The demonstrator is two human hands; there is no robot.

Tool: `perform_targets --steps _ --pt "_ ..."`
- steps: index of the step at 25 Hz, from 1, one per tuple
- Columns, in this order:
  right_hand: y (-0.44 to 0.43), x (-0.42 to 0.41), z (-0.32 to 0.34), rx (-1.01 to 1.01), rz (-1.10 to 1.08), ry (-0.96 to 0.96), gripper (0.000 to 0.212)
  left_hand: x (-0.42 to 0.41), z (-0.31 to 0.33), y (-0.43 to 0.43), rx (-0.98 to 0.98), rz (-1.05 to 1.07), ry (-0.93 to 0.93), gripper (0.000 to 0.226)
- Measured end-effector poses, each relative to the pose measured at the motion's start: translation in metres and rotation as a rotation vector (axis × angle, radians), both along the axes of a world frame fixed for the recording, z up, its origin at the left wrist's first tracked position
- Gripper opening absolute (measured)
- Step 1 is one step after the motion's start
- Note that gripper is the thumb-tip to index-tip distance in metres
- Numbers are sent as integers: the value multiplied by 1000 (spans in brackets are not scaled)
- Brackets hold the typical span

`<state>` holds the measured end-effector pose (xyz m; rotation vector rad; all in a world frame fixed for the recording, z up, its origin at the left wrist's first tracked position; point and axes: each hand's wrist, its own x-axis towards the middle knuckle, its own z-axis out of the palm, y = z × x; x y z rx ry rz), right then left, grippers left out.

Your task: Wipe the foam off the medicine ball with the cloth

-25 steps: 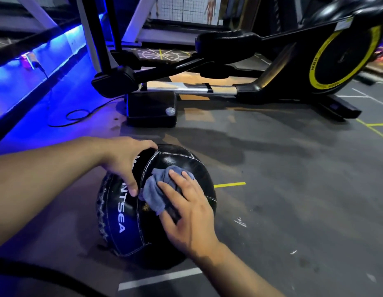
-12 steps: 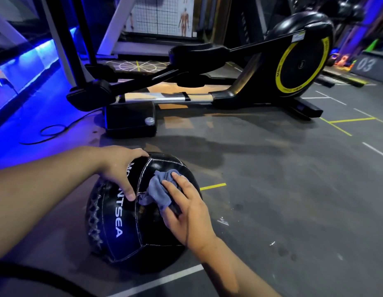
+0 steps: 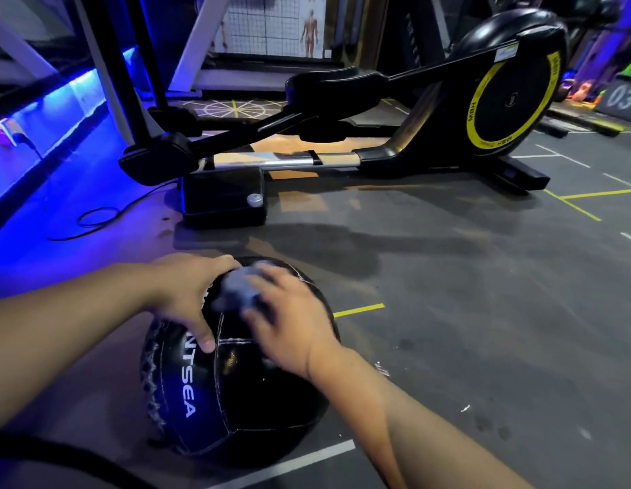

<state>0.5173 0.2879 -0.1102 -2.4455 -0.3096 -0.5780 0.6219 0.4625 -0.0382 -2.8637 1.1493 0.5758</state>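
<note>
The ball (image 3: 236, 400), black with white "NTSEA" lettering, sits on the floor (image 3: 465, 294) in the lower left of centre. On its top lies the grey cloth (image 3: 238, 289), blurred. The right hand (image 3: 292, 326), also blurred, presses the cloth with fingers stretched flat over it, not clenched. The left hand (image 3: 190, 291) rests spread on the ball's upper left, just beside the cloth, thumb pointing down the leather. A white line (image 3: 299, 460) passes below the ball. A black and yellow trainer (image 3: 501, 100) fills the upper frame. A cable (image 3: 95, 220) loops at left under blue light.
</note>
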Motion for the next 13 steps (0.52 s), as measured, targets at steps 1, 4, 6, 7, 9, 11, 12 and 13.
perform_targets --steps 1,4,6,7,9,11,12,13 --pt "18 4 6 -97 161 -38 43 1 -1 6 -37 3 19 104" --pt "22 18 4 -96 182 -11 46 1 -8 20 -106 37 55 106" --pt "0 24 -9 118 -9 -22 42 3 -11 21 -83 33 31 114" --pt "-14 27 -14 241 -151 1 35 5 -12 19 -69 28 24 116" --pt "-42 29 -19 405 -369 192 13 11 -9 18 -82 36 41 116" --pt "-52 21 -28 400 -405 235 14 14 -11 23 -116 47 59 115" --pt "-49 12 -34 389 -376 168 9 17 -13 28 -154 68 74 113" --pt "-40 0 -38 390 -334 90 8 20 -15 33 -210 111 118 112"
